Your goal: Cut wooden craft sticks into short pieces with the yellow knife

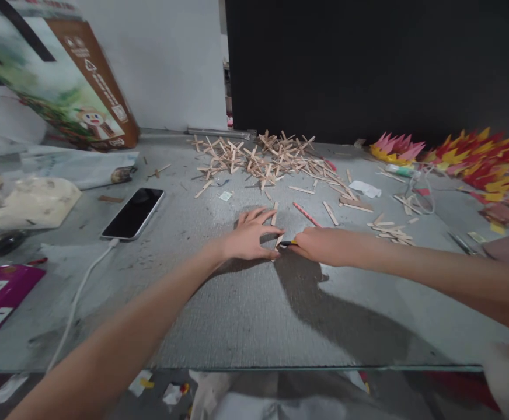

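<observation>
A wooden craft stick [274,217] lies on the grey table in front of me, pointing away. My left hand [251,234] pins it down, with the thumb and index fingertip on its near part and the other fingers reaching its far part. From the right, my right hand [314,245] is closed around a slim black-and-yellow tool that looks like a craft knife [286,243]. Its dark tip meets the stick between my left thumb and index finger. Most of the knife's handle is hidden in my fist. Just beyond that fist lies a red patterned stick [306,214].
Crossed craft sticks [254,157] are heaped at the back. Loose sticks [392,232] lie to the right, near red and yellow paper pieces [482,157]. At left are a phone [134,214] with its cable [82,286], a purple case [7,297] and a printed box [83,87].
</observation>
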{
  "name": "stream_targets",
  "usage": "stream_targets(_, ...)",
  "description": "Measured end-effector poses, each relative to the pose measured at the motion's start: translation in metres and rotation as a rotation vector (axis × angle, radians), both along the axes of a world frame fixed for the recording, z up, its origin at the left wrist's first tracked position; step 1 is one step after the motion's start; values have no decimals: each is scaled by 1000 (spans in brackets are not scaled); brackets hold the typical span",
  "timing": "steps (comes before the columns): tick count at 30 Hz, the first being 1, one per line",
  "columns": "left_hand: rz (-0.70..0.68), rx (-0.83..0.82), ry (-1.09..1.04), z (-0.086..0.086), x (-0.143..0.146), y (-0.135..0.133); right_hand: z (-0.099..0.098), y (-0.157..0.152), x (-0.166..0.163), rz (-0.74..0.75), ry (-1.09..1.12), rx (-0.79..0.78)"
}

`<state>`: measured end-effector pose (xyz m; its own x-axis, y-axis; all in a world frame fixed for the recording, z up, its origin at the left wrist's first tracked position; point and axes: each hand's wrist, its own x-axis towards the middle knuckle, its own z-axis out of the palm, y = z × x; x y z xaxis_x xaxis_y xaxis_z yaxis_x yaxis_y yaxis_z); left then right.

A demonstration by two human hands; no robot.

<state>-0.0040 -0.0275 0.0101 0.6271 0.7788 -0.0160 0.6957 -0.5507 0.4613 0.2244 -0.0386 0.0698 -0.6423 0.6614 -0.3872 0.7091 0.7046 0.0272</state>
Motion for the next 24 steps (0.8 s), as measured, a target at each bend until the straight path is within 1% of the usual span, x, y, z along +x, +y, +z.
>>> stream_targets(2,-6,4,0,0,0,0,-2,0,0,5,-5,-37)
stream_targets(4,-17,5,-10,-1,0,0,-10,-2,1,-19,10,-54)
stream_targets(7,-21,8,-26,-3,-2,0,-24,-10,5,-122,21,6)
stream_targets(10,-27,6,-40,-2,-3,0,-32,-18,5,-184,2,56)
stream_targets(14,-16,-24,-76,-2,-2,0,-32,-23,4,-207,1,72)
stream_targets(18,24,-11,-117,-3,1,-1,-31,-22,8,-199,30,55)
stream_targets(24,31,2,-156,-1,4,-4,-34,-6,13,-173,165,-93)
